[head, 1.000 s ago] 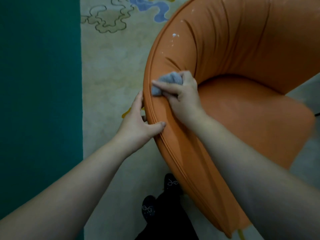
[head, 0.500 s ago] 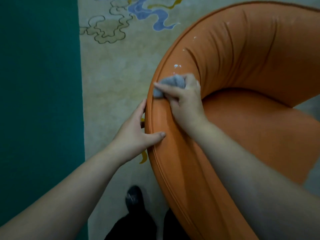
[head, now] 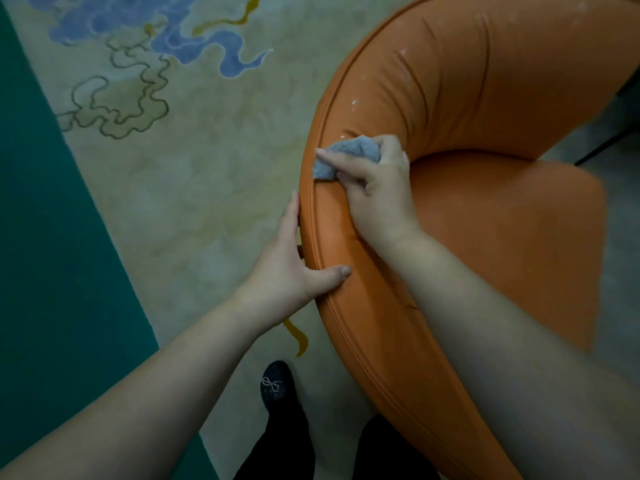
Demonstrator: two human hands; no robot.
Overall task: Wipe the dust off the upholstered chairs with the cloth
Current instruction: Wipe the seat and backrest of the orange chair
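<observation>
An orange upholstered tub chair fills the right side of the head view, its curved backrest dotted with white dust specks. My right hand presses a bunched grey-blue cloth onto the top of the backrest near its piped rim. My left hand grips that rim lower down, thumb on the inner side and fingers along the outer side. Part of the cloth is hidden under my fingers.
A pale carpet with blue and olive swirl patterns lies under the chair. A dark green border runs along the left. My dark shoe and trouser legs stand at the bottom, close to the chair's back.
My right hand with the cloth has slid a little further up along the backrest rim. The view has swung, and my left hand keeps its hold on the rim.
</observation>
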